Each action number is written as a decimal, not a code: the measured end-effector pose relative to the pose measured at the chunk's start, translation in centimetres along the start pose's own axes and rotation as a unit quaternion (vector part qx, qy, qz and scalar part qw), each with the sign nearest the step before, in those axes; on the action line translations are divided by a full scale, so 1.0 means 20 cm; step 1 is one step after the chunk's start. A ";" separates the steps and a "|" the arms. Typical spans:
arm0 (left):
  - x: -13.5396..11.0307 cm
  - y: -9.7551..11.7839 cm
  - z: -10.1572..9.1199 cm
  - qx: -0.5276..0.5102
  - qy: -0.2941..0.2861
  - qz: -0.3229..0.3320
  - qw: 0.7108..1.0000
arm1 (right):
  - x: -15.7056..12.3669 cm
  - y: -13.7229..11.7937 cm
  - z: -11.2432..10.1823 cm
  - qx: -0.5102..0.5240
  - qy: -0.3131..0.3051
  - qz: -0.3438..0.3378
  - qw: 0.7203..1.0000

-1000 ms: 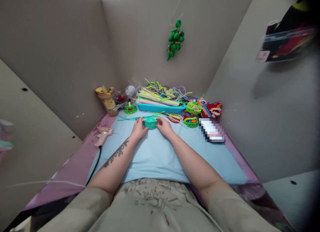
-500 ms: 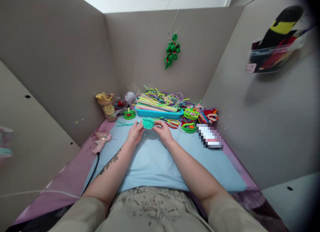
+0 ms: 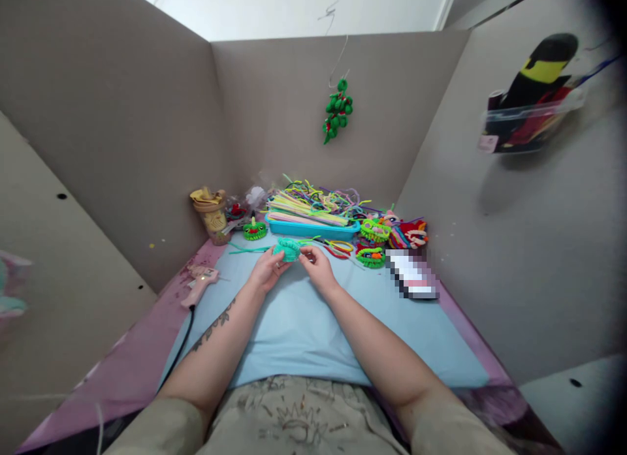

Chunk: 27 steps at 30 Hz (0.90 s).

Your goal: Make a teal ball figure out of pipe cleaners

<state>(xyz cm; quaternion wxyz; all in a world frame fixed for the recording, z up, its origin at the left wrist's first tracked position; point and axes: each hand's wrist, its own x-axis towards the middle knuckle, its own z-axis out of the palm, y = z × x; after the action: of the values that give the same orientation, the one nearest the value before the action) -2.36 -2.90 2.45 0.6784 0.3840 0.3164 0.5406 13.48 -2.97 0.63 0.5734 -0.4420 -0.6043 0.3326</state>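
A small rounded teal piece of coiled pipe cleaner (image 3: 287, 251) is held up above the blue cloth, between both hands. My left hand (image 3: 267, 270) is closed on its left side, with the thumb in front. At its right edge my right hand (image 3: 316, 266) pinches it with thumb and fingertips; the exact spot gripped is too small to make out. Loose teal pipe cleaners (image 3: 245, 250) stretch out to the left, just behind my left hand. Beyond the hands lie scissors (image 3: 340, 249) with yellow and red handles.
A blue tray (image 3: 313, 229) heaped with pipe cleaners stands at the back. Green pipe-cleaner figures (image 3: 371, 256) sit right, beside a blurred-out phone (image 3: 412, 275). A pink glue gun (image 3: 200, 286) with a black cord lies left, near a brown cup (image 3: 213, 217). Grey panels (image 3: 279, 102) enclose the table.
The teal piece has tipped and turned slightly between my hands, and my left fingers have shifted around it. The whole scene sits a little lower in view.
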 end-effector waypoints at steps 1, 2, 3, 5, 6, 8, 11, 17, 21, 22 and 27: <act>0.00 0.00 0.01 0.010 0.017 0.004 1.000 | 0.00 -0.01 0.00 -0.020 0.013 -0.004 1.000; 0.00 -0.01 0.01 0.018 0.033 0.006 0.999 | -0.01 -0.02 -0.01 -0.039 0.026 -0.010 0.999; -0.01 -0.01 0.02 0.024 0.047 0.008 0.999 | -0.01 -0.03 -0.01 -0.055 0.038 -0.018 0.998; -0.01 -0.02 0.03 0.031 0.059 0.012 0.998 | -0.02 -0.04 -0.02 -0.081 0.048 -0.036 0.995; -0.01 -0.02 0.04 0.035 0.058 0.013 0.998 | -0.02 -0.05 -0.02 -0.092 0.047 -0.043 0.994; -0.01 -0.02 0.04 0.044 0.060 0.011 0.997 | -0.02 -0.06 -0.02 -0.113 0.041 -0.056 0.991; -0.02 -0.01 0.05 0.056 0.064 0.010 0.996 | -0.02 -0.05 -0.03 -0.133 0.040 -0.075 0.987; -0.02 -0.02 0.07 0.065 0.062 0.023 0.996 | -0.01 -0.03 -0.03 -0.142 0.056 -0.065 0.986; -0.01 -0.03 0.05 0.053 0.063 0.015 0.997 | 0.00 -0.01 -0.04 -0.102 0.044 -0.044 0.993; -0.01 -0.03 0.04 0.047 0.062 0.012 0.997 | 0.00 -0.01 -0.03 -0.078 0.036 -0.037 0.996; 0.00 -0.03 0.03 -0.008 0.053 -0.002 0.999 | 0.00 0.01 -0.02 0.067 -0.036 0.007 0.997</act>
<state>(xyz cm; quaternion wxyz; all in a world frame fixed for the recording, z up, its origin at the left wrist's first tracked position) -1.52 -3.00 2.18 0.6646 0.3485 0.3487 0.5614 13.82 -2.87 0.56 0.5775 -0.3945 -0.5978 0.3918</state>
